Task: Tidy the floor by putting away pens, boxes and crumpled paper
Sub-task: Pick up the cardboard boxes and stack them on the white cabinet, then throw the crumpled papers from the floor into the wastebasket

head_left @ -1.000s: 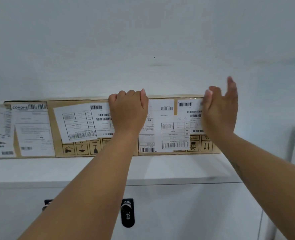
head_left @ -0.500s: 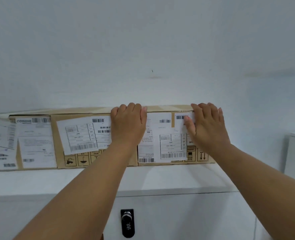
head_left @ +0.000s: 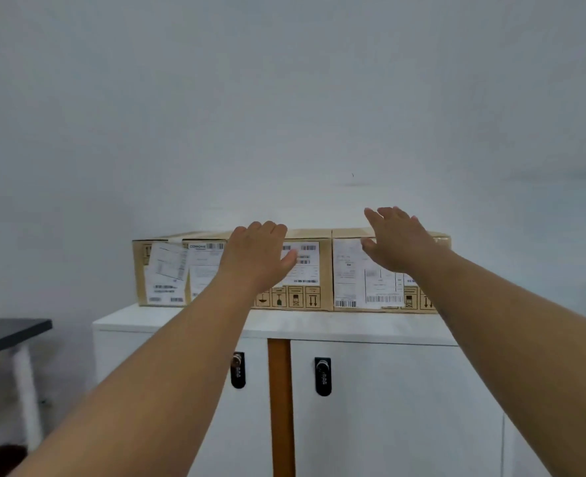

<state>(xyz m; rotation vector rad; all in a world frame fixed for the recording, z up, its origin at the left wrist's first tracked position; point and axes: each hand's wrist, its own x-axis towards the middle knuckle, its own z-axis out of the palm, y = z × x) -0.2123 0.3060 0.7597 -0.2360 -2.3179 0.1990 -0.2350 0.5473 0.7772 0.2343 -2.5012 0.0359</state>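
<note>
Reaching: both bare arms stretched toward a row of cardboard boxes on a white cabinet [head_left: 188,321], against a plain pale wall.
Far left: corner of a dark table [head_left: 9,333] on a white leg, well apart from the cabinet.
Left box [head_left: 142,270]: brown carton at the cabinet top's left end, plastered with white shipping labels, one label tilted.
Left hand [head_left: 255,258]: spread wide, palm forward, fingers up, in front of the middle box; gripping nothing; contact with the carton impossible to tell.
Middle box [head_left: 321,270]: touching its neighbours on both sides, barcode label above a strip of handling symbols.
Right hand [head_left: 396,241]: also open and empty, fingers splayed over the top front edge of the right box; touching or hovering, unclear.
Right box [head_left: 350,270]: last in the row, labels across its front.
Below: two black locks [head_left: 322,376] on the cabinet doors, flanking an orange-brown vertical strip [head_left: 280,407].
</note>
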